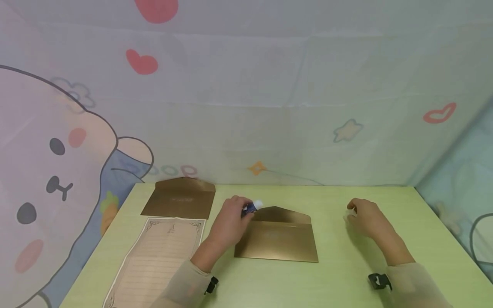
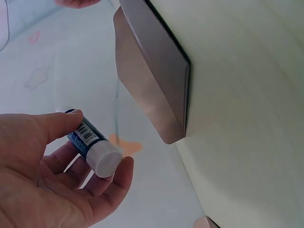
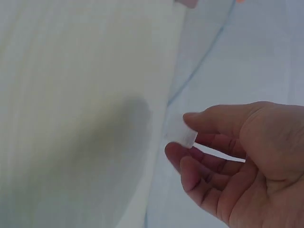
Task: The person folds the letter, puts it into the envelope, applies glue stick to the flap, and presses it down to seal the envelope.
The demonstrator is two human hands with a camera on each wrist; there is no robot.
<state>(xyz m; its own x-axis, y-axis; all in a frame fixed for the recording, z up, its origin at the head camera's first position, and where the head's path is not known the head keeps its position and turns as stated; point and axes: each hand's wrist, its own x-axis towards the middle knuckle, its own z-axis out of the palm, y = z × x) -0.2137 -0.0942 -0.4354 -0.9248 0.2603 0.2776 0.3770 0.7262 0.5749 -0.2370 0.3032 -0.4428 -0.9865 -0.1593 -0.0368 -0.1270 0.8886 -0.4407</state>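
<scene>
My left hand (image 1: 230,220) holds a dark blue glue stick (image 2: 89,142) with a barcode label, its white end pointing outward past the fingertips. In the head view this glue stick overlaps the raised flap of a bronze envelope (image 1: 275,244) lying on the table. Off to the right, my right hand (image 1: 365,217) pinches a small translucent white cap (image 3: 180,132) between thumb and fingers, above the table. The envelope's flap stands open at its far side.
A second bronze envelope (image 1: 179,203) lies at the back left, flap open. Lined letter paper (image 1: 154,256) with an ornate border lies in front of it, partly behind my left sleeve. A printed curtain (image 1: 246,85) hangs behind the green table (image 1: 277,282).
</scene>
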